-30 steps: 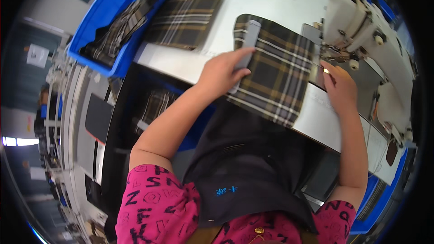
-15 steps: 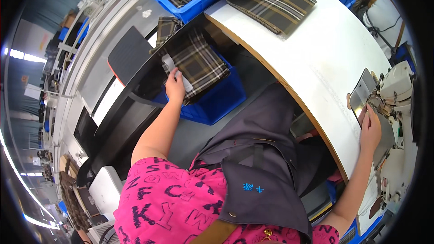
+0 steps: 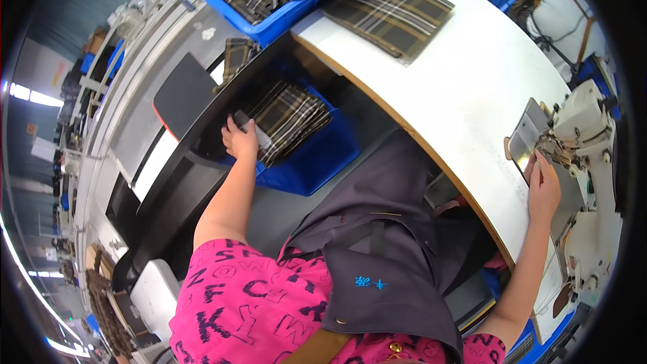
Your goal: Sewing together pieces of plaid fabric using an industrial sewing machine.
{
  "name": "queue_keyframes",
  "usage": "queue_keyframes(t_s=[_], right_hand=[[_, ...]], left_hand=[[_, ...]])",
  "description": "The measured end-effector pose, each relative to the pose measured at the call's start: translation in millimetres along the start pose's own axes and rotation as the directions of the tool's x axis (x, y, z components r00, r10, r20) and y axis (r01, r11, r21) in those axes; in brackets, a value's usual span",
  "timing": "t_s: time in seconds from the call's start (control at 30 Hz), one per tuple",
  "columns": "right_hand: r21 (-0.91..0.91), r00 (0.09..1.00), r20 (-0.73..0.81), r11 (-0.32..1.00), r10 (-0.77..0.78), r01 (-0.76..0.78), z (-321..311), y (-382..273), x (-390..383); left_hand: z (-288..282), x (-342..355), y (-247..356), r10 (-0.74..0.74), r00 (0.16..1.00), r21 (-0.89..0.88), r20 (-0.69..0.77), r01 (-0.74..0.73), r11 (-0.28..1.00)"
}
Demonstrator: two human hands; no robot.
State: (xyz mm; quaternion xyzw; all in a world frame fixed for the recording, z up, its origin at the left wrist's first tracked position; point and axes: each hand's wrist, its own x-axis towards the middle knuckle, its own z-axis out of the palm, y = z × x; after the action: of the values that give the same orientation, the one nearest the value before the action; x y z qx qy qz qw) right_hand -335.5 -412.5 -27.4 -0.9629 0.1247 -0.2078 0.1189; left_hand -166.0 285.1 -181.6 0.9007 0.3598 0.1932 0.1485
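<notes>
Two hands stand well apart, and the left hand (image 3: 240, 140) is by far the nearer to the plaid stack (image 3: 293, 118), which lies just to its right in the blue bin (image 3: 317, 168), left of the white table (image 3: 472, 87). Its thumb and fingers are closed around a grey strip (image 3: 261, 137) — long axis slanting from far left to near right, along the stack's left edge. The right hand (image 3: 544, 189) has its fingertips drawn together beside the sewing machine (image 3: 583, 118); whether they pinch anything, I cannot tell. Half a second ago the strip lay farther over the cloth — now it sits at the edge.
</notes>
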Motion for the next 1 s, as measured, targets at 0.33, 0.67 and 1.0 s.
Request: queue_keyframes(t_s=[0.33, 0.67, 1.0], right_hand=[[0.026, 0.995, -0.012, 0.995, 0.096, -0.096, -7.7, -13.4, 0.1], [0.065, 0.997, -0.009, 0.995, 0.076, -0.076, -11.3, -20.1, 0.5], [0.069, 0.994, -0.008, 0.992, 0.107, -0.107, -12.5, -19.7, 1.7]], left_hand=[[-71.9, -53.7, 309.2, 0.902, 0.346, -0.567, -0.259, -0.810, 0.148], [-47.2, -65.0, 403.1, 0.902, 0.322, -0.647, 0.288, -0.629, 0.431], [-54.9, -59.6, 410.2, 0.826, 0.408, -0.832, 0.388, -0.230, 0.504]])
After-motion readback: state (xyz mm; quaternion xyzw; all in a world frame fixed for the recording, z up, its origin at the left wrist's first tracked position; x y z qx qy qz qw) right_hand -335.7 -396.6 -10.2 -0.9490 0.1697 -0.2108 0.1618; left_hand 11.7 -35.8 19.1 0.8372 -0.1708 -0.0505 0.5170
